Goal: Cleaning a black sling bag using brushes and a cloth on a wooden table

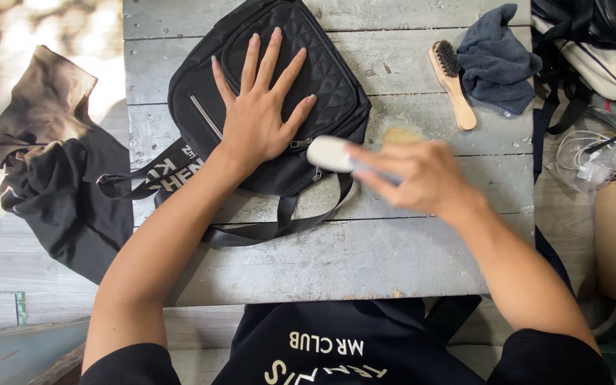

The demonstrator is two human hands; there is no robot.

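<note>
Pressing flat, my left hand (pixel 262 107) lies palm down with its fingers spread wide on the black quilted fabric shoulder bag (pixel 279 85), gripping nothing, only bearing on the padded front panel. That bag rests on the upper middle part of the weathered grey plank table (pixel 336 264), its silver zip slanting along the left side and its black webbing strap (pixel 265 228) looping out toward me across the boards.

My right hand (pixel 422 178) is curled shut around a small white oblong object (pixel 329 153), rounded at its end, which I cannot make out more exactly because the hand is blurred. The white end sits right at the bag's lower right corner, beside the zip pull; whether it touches the fabric I cannot tell.

Just past that hand, a yellowish smear (pixel 402 135) marks the table boards. Farther off, near the table's upper right edge, a wooden-handled brush with dark bristles (pixel 452 82) lies slanted, and a crumpled dark grey cloth (pixel 497 60) lies just beside it, touching its bristle end. Beyond the cloth, off the table's right side, sits a cream and black bag (pixel 607 64) with hanging straps. On the left, off the table, a dark brown and black garment (pixel 51 164) lies bunched in patchy sunlight.
</note>
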